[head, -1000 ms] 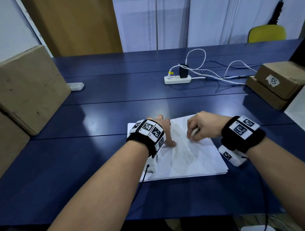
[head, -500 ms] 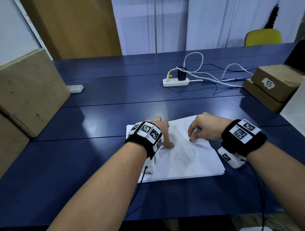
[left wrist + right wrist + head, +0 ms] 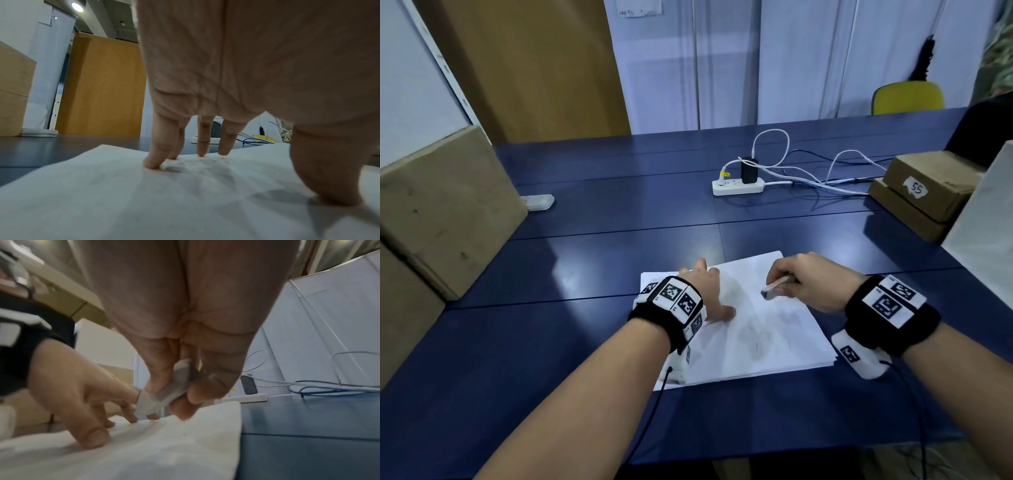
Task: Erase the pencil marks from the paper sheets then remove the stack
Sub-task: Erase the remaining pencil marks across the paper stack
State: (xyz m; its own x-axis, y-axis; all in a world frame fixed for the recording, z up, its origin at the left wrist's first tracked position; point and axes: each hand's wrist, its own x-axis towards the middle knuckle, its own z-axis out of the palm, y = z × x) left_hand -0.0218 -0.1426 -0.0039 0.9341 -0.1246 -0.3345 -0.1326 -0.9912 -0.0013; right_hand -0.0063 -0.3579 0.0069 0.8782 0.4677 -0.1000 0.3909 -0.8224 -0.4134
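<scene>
A stack of white paper sheets (image 3: 763, 329) lies flat on the blue table (image 3: 592, 260) near its front edge, faint grey pencil marks (image 3: 756, 339) smudged across the top sheet. The left hand (image 3: 710, 294) stands on the sheets' left part with fingers (image 3: 158, 155) spread and fairly straight, tips and thumb pressing down on the paper. The right hand (image 3: 808, 281) hovers over the far right part, thumb and curled fingers pinching a whitish eraser (image 3: 164, 395) whose dirty tip points down-left, just above the sheet; whether it touches I cannot tell.
</scene>
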